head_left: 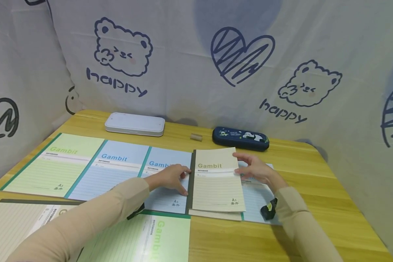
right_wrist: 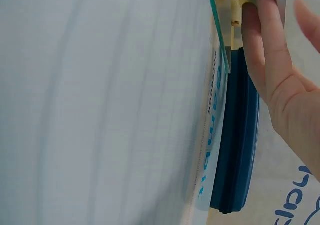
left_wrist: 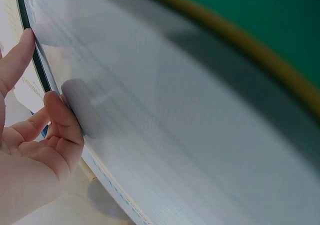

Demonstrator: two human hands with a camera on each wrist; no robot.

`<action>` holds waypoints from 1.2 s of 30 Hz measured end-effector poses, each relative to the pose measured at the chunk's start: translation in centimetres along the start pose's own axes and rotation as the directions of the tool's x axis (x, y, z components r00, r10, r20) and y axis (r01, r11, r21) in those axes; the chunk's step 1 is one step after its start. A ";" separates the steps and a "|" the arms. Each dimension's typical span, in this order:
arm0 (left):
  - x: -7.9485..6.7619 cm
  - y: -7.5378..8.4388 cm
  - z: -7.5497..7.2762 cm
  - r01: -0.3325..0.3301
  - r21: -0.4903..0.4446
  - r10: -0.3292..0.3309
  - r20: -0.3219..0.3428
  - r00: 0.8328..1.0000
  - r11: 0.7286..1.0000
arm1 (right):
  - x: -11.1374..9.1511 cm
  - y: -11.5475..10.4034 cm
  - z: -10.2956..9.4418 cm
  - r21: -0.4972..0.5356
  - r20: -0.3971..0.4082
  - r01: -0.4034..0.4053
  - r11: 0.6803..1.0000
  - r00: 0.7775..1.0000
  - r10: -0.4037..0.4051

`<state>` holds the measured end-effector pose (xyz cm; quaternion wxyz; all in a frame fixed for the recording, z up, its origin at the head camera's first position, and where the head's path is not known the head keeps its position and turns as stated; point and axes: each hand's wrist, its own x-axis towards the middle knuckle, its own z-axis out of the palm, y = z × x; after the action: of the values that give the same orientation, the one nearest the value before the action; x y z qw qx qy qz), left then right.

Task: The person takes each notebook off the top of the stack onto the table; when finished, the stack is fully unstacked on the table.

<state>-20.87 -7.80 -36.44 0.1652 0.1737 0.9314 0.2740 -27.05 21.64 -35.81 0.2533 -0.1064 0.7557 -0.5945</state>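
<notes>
A beige Gambit notebook with a dark spine lies between my hands, over another beige cover that shows along its lower edge. My left hand touches the spine from the left, thumb and forefinger spread apart along it, the other fingers bent inward. At the opposite side, extended fingers of my right hand touch the notebook's right edge near the upper corner. A blue notebook lies partly under the beige ones. Under my left hand is another blue notebook.
Further left lie a blue notebook and a green notebook. Nearer me are another green notebook and a beige one. Along the back stand a white case, a small brown piece and a panda pencil case.
</notes>
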 end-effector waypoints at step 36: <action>-0.2 0.2 0.2 0.004 0.016 -0.003 -0.023 1.000 1.000 | -3.3 1.0 -2.6 -0.054 -0.149 0.029 0.998 0.988 -0.037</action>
<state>-20.58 -7.66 -36.41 0.1534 0.1701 0.9357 0.2682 -25.43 25.64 -35.48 0.1834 -0.0805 0.7857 -0.5853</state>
